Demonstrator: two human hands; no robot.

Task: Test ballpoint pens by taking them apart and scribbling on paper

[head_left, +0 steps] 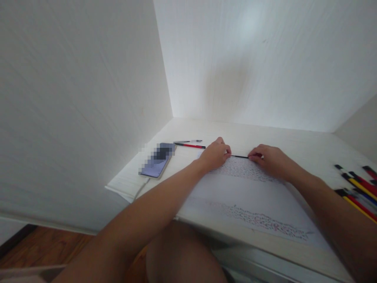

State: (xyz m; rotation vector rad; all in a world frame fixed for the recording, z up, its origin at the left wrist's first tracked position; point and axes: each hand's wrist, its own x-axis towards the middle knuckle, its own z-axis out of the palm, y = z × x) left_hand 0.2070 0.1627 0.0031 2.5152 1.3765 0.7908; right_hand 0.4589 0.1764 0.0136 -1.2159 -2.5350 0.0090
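Note:
A thin black rod, which looks like a pen refill (240, 157), stretches level between my two hands over the top part of a white paper sheet (238, 190). My left hand (216, 154) pinches its left end with thumb and fingers. On the other end, my right hand (269, 158) is closed in a similar pinch. Both ends of the rod are hidden by fingertips. Rows of small coloured marks cover the upper and lower bands of the paper. Beyond my left hand lie a red and black pen (191, 146) and a slim clear pen part (188, 141).
A phone (156, 163) lies at the left of the white desk (294, 137). Several red, yellow and blue pens (359, 186) are bunched at the right edge. White panels (250, 59) enclose the desk's back and left side.

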